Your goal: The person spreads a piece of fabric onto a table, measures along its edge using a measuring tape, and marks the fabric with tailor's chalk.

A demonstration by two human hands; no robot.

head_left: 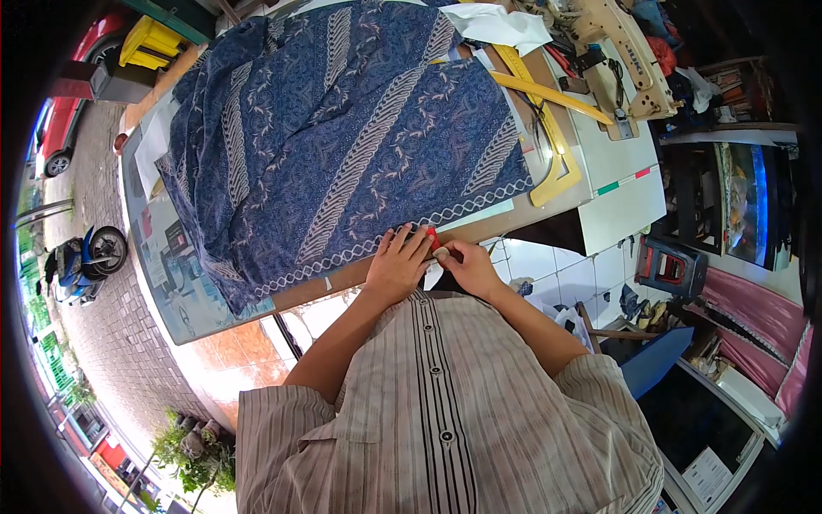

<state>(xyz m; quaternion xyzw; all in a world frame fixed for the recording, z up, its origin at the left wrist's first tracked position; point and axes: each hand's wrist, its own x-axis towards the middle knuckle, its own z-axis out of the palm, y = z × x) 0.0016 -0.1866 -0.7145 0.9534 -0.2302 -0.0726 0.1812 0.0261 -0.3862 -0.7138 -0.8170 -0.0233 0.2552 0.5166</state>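
At the table's near edge, my left hand [398, 261] lies with fingers stretched out over the border of a blue patterned batik cloth [342, 128]. Close by its fingertips is a small red thing [431, 233], partly covered, whose kind I cannot make out. My right hand [473, 271] is closed in a pinch on a small pale, roundish piece [441, 254], right beside the left fingers. Below the hands, a bit of white [434, 276] shows against the shirt. White chain-like trim runs along the cloth's near border.
Yellow rulers [556, 184] lie right of the cloth, near crumpled white paper [501, 26]. A sewing machine [625, 60] stands at the back right. A dark plastic stool [672, 265] is on the tiled floor. Outside to the left is a parked motorcycle [86, 264].
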